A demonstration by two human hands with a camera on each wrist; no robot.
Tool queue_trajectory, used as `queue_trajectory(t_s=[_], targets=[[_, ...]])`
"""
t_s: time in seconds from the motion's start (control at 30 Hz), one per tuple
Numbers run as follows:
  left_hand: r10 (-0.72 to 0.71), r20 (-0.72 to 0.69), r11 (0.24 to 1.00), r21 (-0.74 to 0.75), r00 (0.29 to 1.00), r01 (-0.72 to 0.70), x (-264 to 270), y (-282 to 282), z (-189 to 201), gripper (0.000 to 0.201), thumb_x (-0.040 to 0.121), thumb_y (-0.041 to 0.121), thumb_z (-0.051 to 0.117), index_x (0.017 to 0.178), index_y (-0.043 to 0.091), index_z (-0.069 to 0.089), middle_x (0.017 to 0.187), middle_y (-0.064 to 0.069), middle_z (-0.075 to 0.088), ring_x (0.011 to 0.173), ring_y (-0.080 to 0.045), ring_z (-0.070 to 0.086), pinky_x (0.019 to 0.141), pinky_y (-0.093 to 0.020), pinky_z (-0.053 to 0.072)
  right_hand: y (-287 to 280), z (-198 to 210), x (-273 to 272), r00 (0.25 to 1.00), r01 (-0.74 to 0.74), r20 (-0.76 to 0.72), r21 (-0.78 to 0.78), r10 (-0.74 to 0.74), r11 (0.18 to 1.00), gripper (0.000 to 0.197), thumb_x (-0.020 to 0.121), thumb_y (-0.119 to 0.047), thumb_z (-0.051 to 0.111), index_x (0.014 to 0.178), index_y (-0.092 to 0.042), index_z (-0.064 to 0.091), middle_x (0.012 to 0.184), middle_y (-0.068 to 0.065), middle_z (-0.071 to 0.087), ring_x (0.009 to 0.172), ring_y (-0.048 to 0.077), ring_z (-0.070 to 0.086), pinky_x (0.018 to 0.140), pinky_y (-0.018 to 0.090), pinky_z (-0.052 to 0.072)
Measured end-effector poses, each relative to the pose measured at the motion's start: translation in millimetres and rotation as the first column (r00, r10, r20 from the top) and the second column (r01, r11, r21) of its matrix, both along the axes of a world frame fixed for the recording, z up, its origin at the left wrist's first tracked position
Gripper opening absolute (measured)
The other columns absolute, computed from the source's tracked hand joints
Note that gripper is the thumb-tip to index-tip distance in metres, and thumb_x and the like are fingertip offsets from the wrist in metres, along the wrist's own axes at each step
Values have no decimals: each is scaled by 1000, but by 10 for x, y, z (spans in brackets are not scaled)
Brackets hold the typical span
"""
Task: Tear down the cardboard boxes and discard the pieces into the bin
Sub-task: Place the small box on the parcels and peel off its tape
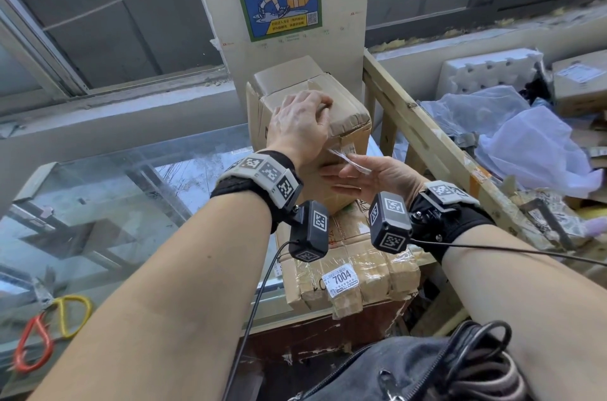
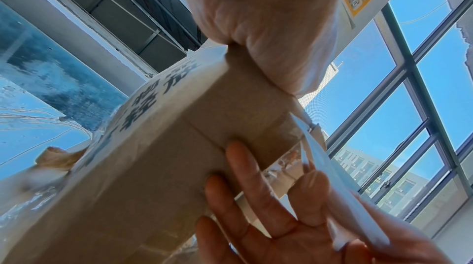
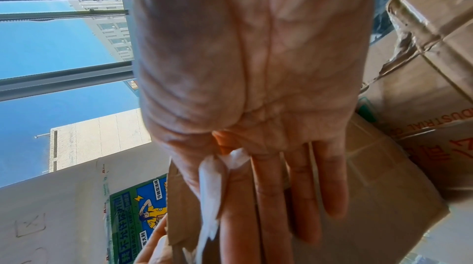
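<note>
Atop the flattened taped cardboard stack, the upright brown cardboard box is standing; the left hand is gripping its top edge with curled fingers, while the right hand, other fingers straight, is pinching a clear tape strip beside it.

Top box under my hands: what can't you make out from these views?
- Box contents: flaps closed, every view.
- Left hand fingertips: head view, curled over the far top edge.
- Tape strip attachment: blurred, head view.
- Right hand thumb grip: right wrist view, palm blocks.
- Bin: cannot identify.
</note>
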State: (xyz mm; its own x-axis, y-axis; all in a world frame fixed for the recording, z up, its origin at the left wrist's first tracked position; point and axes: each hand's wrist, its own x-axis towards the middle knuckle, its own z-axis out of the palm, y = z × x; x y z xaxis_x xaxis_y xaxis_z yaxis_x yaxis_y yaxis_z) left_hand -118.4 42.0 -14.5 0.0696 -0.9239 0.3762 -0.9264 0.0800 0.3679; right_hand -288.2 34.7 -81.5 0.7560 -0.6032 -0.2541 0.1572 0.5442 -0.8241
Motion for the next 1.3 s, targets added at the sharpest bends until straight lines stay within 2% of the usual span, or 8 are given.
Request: queue_trajectory(t_s=[0.07, 0.13, 0.33, 0.47, 0.9, 1.2, 1.23, 1.3], targets=[[-6, 4, 1000, -1, 1000, 6, 3, 1, -3, 29, 98, 32, 41, 121, 29, 57, 129, 7, 54, 122, -18, 41, 106, -36, 30, 3, -18, 5, 1000, 2, -26, -1, -2, 1000, 77, 49, -43, 91, 104, 6, 67, 124, 18, 63, 119, 28, 59, 95, 35, 52], [-6, 10, 1000, -3, 1000, 6, 6, 3, -4, 29, 98, 32, 41, 122, 29, 57, 129, 7, 54, 122, -18, 42, 105, -36, 30, 5, -26, 9, 999, -3, -54, -16, 2, 1000, 90, 49, -46, 90, 113, 10, 61, 126, 17, 62, 118, 27, 60, 94, 35, 50], [-7, 0, 1000, -7, 1000, 7, -1, 6, -4, 28, 98, 31, 42, 120, 29, 57, 128, 8, 54, 121, -18, 42, 104, -33, 28, -10, -48, -9, 995, -20, -98, -33, 17, 999, 77, 48, -48, 90, 102, 3, 71, 125, 16, 63, 118, 27, 60, 102, 39, 43], [-9, 10, 1000, -10, 1000, 9, -1, 10, 5, 28, 98, 31, 41, 121, 29, 57, 128, 8, 55, 121, -18, 42, 103, -33, 28, 4, -38, -21, 991, -58, -122, -43, 52, 997, 65, 42, -51, 91, 87, -6, 78, 122, 13, 65, 116, 25, 61, 97, 36, 46], [-11, -2, 1000, 0, 1000, 11, -1, 23, 3, 28, 98, 31, 41, 121, 28, 57, 128, 8, 55, 123, -18, 41, 105, -34, 27, 4, -116, -64, 984, -65, -170, -53, 55, 996, 68, 44, -54, 89, 91, -6, 77, 125, 13, 64, 119, 25, 59, 105, 40, 41], [-9, 1, 1000, 1, 1000, 9, 2, 28, 5, 28, 98, 31, 41, 121, 29, 57, 128, 8, 54, 122, -18, 41, 105, -34, 28, 61, -126, -76, 981, -57, -192, -66, 44, 996, 55, 42, -50, 91, 79, -12, 78, 119, 10, 67, 116, 23, 61, 104, 39, 42], [-9, 1, 1000, 1, 1000, 9, 2, 30, 7, 28, 98, 31, 41, 121, 29, 57, 128, 8, 54, 121, -18, 42, 105, -34, 28, 76, -120, -78, 981, -56, -191, -67, 43, 996, 52, 43, -49, 90, 78, -12, 78, 119, 10, 67, 116, 23, 61, 104, 38, 42], [-8, 2, 1000, 2, 1000, 8, 1, 31, 9, 28, 98, 31, 41, 121, 29, 57, 128, 8, 54, 121, -18, 42, 104, -34, 28, 107, -105, -77, 980, -53, -197, -61, 40, 997, 38, 60, -47, 81, 77, -12, 78, 121, 11, 67, 117, 24, 60, 107, 41, 39]])
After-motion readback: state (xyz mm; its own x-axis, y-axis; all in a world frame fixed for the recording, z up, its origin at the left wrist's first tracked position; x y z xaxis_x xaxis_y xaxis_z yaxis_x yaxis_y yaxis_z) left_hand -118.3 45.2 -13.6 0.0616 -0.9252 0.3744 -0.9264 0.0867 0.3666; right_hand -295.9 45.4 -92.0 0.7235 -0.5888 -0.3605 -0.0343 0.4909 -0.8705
